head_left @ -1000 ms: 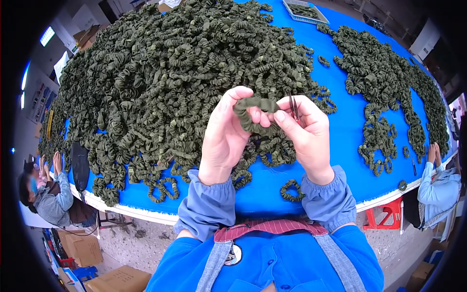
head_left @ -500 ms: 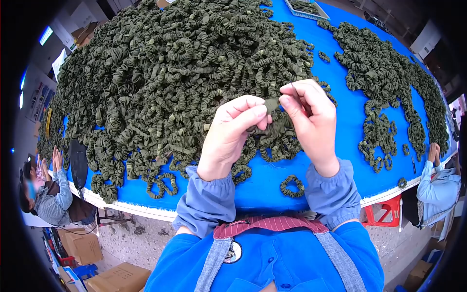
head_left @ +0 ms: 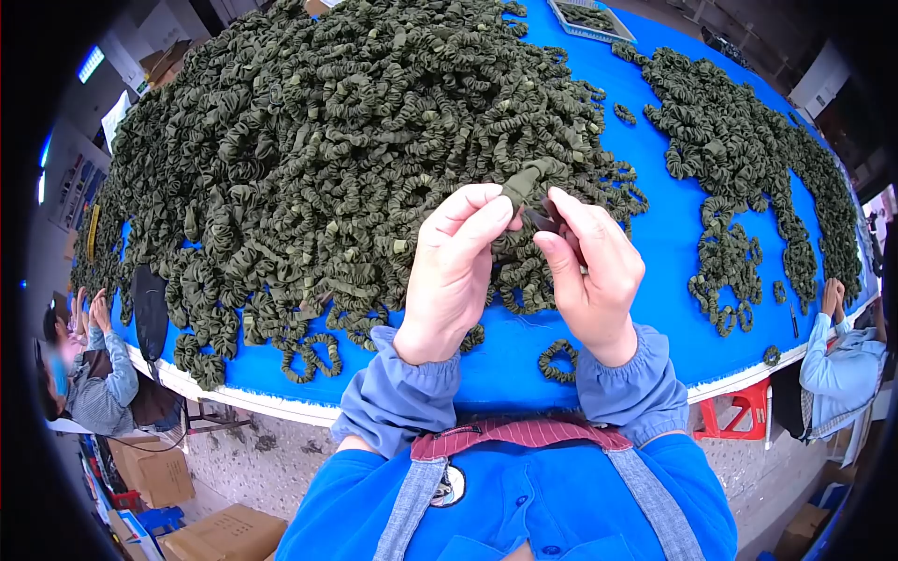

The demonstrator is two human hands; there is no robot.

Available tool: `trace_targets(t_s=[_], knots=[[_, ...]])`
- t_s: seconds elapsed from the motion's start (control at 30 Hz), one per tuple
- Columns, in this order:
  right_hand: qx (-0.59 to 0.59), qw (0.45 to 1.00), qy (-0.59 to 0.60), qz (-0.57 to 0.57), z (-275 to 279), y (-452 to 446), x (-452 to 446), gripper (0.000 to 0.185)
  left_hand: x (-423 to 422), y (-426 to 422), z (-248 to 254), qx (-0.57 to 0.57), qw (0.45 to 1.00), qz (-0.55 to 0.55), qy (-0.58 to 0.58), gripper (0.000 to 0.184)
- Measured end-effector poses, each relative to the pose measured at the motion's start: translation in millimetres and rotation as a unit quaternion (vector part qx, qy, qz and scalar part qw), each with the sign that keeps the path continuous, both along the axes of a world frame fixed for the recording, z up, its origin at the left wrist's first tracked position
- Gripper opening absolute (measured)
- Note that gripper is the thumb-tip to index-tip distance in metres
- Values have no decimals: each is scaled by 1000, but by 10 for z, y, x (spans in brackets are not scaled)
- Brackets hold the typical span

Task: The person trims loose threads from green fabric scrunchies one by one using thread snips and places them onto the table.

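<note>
My left hand (head_left: 453,266) is closed, pinching a dark green scrunchie (head_left: 529,180) between thumb and fingertips. A smooth, flatter stretch of its fabric shows just above the thumb. In my right hand (head_left: 599,271) is a pair of small dark thread snips (head_left: 543,221), their blades pointing left against the underside of the scrunchie. Part of the snips is hidden by the fingers. Both hands are raised over the front edge of a big heap of similar scrunchies (head_left: 355,140). One loose scrunchie (head_left: 558,361) lies on the blue cloth below my right wrist.
A second pile of scrunchies (head_left: 716,122) spreads over the right of the blue table (head_left: 655,271). A pale tray (head_left: 594,28) stands at the back. People sit at the left (head_left: 103,374) and right (head_left: 842,360). A red stool (head_left: 737,411) and cardboard boxes (head_left: 229,535) are below.
My right hand has lowered slightly and turned, bringing the dark blades leftward against the scrunchie. The scrunchie now sticks up higher above my left fingertips.
</note>
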State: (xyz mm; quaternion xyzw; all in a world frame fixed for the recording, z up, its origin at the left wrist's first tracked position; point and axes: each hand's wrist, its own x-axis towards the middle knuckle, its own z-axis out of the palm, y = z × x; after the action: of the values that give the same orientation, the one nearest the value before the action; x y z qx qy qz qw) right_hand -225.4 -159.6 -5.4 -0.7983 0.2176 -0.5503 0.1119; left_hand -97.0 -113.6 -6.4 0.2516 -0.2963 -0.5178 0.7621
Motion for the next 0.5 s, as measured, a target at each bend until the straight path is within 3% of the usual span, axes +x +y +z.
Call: trace_targets(t_s=[0.5], knots=[[-116,992,5,-46,-50,-86,-9,33,-65,16,-57,-12,999,15,-47,13]])
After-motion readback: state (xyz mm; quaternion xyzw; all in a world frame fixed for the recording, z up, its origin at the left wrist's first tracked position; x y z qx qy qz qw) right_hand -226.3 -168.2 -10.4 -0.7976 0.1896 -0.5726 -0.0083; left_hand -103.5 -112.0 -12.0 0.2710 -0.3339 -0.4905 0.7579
